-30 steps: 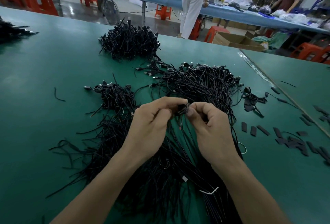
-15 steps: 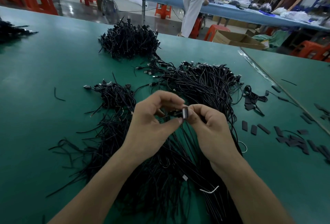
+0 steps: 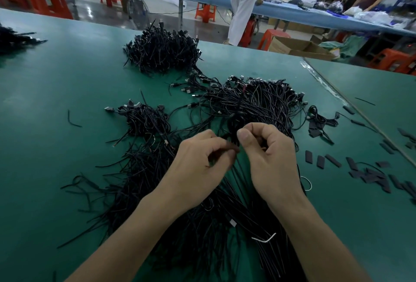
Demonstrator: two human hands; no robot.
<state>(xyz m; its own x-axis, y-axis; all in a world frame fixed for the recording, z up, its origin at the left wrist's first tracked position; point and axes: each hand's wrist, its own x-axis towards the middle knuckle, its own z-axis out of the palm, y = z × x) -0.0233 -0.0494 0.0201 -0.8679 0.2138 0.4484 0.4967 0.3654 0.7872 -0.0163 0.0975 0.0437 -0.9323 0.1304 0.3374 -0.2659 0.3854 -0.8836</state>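
Observation:
My left hand (image 3: 198, 169) and my right hand (image 3: 267, 158) meet over a green table (image 3: 56, 146), above a big spread of thin black cables (image 3: 247, 106). Both have curled fingers. The left one pinches a thin black cable (image 3: 235, 169) between thumb and fingers, and the strand runs down toward me. My right hand's fingertips pinch the cable's dark end close to the left thumb; what sits inside the fist is hidden. More black cables (image 3: 180, 225) lie under my forearms.
A separate heap of black cables (image 3: 162, 52) sits farther back, a small bundle (image 3: 144, 119) at left. Short black sleeve pieces (image 3: 369, 173) are scattered at right. A white tie (image 3: 264, 239) lies near my right forearm. Two people stand at a blue bench (image 3: 292, 11) behind.
The small sleeve seen between my fingertips half a second ago is hidden now. My left fingers have curled down over the cable, and both hands stay close together.

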